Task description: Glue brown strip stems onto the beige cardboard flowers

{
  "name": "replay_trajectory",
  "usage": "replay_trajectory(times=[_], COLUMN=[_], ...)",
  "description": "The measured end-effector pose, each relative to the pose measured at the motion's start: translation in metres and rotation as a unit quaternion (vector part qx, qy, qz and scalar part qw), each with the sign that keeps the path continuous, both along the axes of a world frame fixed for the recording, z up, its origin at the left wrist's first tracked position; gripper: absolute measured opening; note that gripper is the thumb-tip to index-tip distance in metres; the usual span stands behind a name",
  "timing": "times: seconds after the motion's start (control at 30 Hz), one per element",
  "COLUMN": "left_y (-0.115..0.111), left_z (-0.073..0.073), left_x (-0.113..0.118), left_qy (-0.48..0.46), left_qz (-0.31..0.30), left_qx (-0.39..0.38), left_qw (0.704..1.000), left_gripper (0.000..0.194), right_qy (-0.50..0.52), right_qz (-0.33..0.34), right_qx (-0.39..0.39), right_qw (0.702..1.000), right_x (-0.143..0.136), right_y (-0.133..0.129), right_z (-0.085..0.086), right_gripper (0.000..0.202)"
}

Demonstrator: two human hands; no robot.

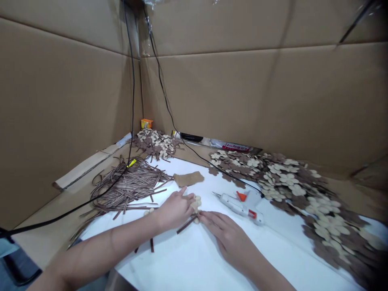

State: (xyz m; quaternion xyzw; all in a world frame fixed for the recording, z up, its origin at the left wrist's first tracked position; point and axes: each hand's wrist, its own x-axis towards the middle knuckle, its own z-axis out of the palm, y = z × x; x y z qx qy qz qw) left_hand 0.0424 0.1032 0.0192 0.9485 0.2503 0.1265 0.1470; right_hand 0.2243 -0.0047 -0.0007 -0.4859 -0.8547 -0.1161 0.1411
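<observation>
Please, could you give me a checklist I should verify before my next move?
1. Left hand at the cream flower: ok.
2. Right hand at the same flower: ok.
3. Glue gun lying apart from both hands: ok.
4. Glue gun hot: cannot tell.
5. White surface clear of loose strips near left forearm: not ok, a brown strip lies there.
6. More flowers on the right: ok.

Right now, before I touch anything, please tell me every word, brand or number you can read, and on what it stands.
"24小时": red label by the back wall; its other characters are too blurred.
Orange box: print too small to read.
Glue gun: no readable text.
</observation>
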Motion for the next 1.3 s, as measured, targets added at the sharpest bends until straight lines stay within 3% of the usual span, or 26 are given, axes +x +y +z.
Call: replay_trajectory(times=[0.23,0.37,0.53,0.77,0.87,0.97,1.3], left_y=[0.012,0.014,0.018,0.019,0.017,0.015,0.013], left_z=[0.004,0.009,0.006,-0.006,-0.010,-0.012,-0.004], left_x=[0.001,-0.001,-0.006,-0.011,-0.011,-0.011,-0.013], left_qy=[-0.073,-0.087,-0.008,0.053,0.060,0.066,0.071], left_qz=[0.061,0.056,-0.008,-0.072,-0.081,-0.075,-0.055], left_qx=[-0.069,-0.090,-0.020,0.049,0.125,0.152,0.058], left_qw=[0.993,0.991,1.000,0.995,0.987,0.983,0.994], left_gripper=[0.054,0.049,0.039,0.041,0.041,0.041,0.042], right_qy=[0.023,0.045,0.047,0.050,0.045,0.034,0.025], right_qz=[-0.003,0.004,0.016,0.017,0.017,0.024,0.035], right_qx=[-0.035,-0.042,-0.047,-0.039,-0.034,-0.027,-0.008], right_qw=[0.999,0.998,0.998,0.998,0.998,0.999,0.999], right_x=[0.004,0.006,0.009,0.009,0.007,0.007,0.014], right_y=[-0.002,0.000,0.002,0.001,0.002,0.003,0.005], right_z=[0.000,-0.002,-0.003,-0.002,-0.001,-0.001,-0.011], right_gripper=[0.062,0.060,0.058,0.057,0.055,0.055,0.059])
